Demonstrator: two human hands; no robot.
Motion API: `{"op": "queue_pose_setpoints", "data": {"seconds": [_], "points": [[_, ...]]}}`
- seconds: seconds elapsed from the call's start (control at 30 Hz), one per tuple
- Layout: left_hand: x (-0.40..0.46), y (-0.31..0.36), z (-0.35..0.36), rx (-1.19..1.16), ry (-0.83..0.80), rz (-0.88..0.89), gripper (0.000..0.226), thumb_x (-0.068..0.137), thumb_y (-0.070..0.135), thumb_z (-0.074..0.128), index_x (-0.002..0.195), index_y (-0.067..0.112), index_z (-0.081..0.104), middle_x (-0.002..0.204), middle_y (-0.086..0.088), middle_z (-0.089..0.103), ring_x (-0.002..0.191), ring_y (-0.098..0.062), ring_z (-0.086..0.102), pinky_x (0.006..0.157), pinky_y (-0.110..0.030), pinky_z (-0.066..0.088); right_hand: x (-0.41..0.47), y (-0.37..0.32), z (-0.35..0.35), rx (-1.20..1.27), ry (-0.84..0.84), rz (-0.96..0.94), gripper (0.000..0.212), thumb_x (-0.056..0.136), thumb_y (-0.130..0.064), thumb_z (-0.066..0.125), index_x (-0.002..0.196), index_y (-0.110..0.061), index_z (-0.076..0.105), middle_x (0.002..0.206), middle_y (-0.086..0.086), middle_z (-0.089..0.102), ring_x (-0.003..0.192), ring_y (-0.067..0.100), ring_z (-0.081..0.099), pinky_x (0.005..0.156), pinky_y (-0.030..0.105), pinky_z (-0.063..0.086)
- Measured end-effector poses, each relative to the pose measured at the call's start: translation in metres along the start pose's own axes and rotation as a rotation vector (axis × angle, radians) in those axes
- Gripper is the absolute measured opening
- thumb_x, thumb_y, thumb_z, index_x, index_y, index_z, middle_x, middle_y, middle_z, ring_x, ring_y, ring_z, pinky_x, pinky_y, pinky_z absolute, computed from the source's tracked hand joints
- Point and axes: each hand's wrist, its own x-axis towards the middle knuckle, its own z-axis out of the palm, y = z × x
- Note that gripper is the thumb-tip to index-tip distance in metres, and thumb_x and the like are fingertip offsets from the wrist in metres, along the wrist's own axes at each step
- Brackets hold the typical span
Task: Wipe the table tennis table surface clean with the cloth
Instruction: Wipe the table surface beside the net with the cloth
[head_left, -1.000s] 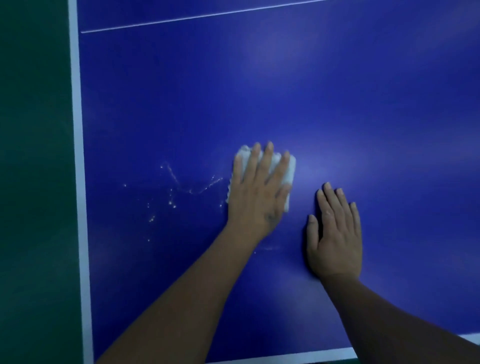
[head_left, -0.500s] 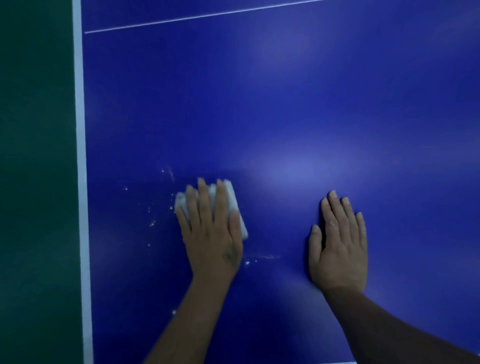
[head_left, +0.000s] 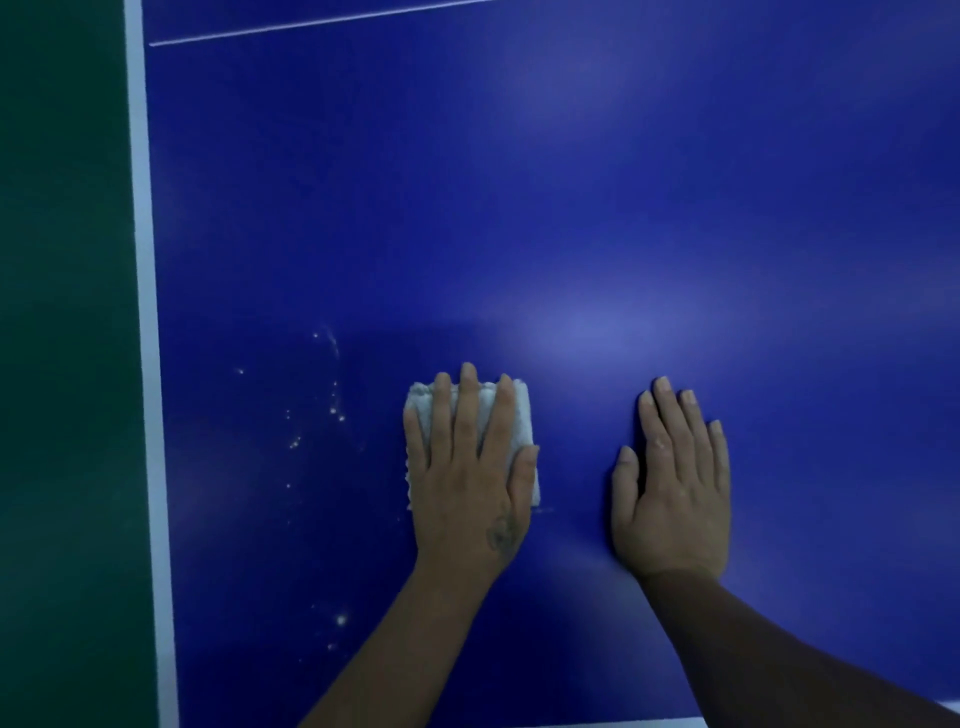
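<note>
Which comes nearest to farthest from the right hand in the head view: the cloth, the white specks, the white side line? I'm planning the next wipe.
From the right hand:
1. Cloth, just to its left, under the left hand.
2. White specks, further left on the blue table.
3. White side line, along the table's left edge.

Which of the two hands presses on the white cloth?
The left hand: its straight fingers lie flat on the folded cloth. The right hand rests flat on the bare blue table.
</note>
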Motion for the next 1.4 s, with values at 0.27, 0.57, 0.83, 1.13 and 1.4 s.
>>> {"op": "queue_pose_setpoints", "data": {"seconds": [0.27, 0.57, 0.83, 1.13, 1.4], "points": [[0.151, -0.078, -0.028, 0.047, 0.082, 0.040, 0.062, 0.114, 0.050, 0.015, 0.170, 0.023, 0.012, 0.177, -0.013, 0.013, 0.164, -0.036, 0.007, 0.129, -0.064, 0.008, -0.001, -0.001, -0.001, 0.006, 0.011, -0.004, 0.055, 0.106, -0.021, 0.050, 0.159, -0.006, 0.047, 0.171, 0.005, 0.037, 0.162, 0.026, 0.026, 0.131, 0.055, 0.022], [0.018, -0.104, -0.014, -0.021, 0.104, -0.307, 0.064, 0.114, 0.045, 0.019, 0.171, 0.016, 0.010, 0.177, -0.016, 0.006, 0.164, -0.037, 0.004, 0.129, -0.063, 0.010, -0.001, -0.002, -0.002, -0.008, -0.002, 0.003, 0.056, 0.106, -0.021, 0.049, 0.160, -0.006, 0.045, 0.172, 0.004, 0.035, 0.163, 0.025, 0.025, 0.131, 0.054, 0.021], [0.006, -0.093, -0.004, -0.026, 0.058, -0.270, 0.066, 0.113, 0.049, 0.017, 0.171, 0.023, 0.002, 0.178, -0.014, 0.001, 0.165, -0.034, -0.001, 0.129, -0.064, 0.009, 0.000, -0.002, -0.001, 0.006, 0.006, -0.007, 0.055, 0.107, -0.021, 0.048, 0.160, -0.006, 0.045, 0.171, 0.005, 0.036, 0.163, 0.026, 0.025, 0.131, 0.055, 0.020], [-0.049, -0.055, 0.004, -0.106, 0.015, -0.343, 0.067, 0.113, 0.048, 0.022, 0.171, 0.022, 0.003, 0.178, -0.014, -0.001, 0.164, -0.036, -0.003, 0.128, -0.066, 0.009, -0.001, -0.005, -0.002, -0.009, 0.015, -0.013, 0.054, 0.109, -0.022, 0.045, 0.160, -0.006, 0.044, 0.172, 0.005, 0.035, 0.163, 0.025, 0.024, 0.131, 0.055, 0.021], [0.039, 0.028, -0.002, -0.097, 0.028, -0.020, 0.065, 0.114, 0.053, 0.020, 0.171, 0.022, 0.015, 0.178, -0.014, 0.007, 0.164, -0.035, -0.002, 0.129, -0.062, 0.004, -0.002, -0.006, -0.004, 0.012, 0.039, -0.011, 0.052, 0.108, -0.020, 0.049, 0.159, -0.009, 0.047, 0.171, 0.002, 0.036, 0.162, 0.022, 0.025, 0.131, 0.053, 0.021]]}}
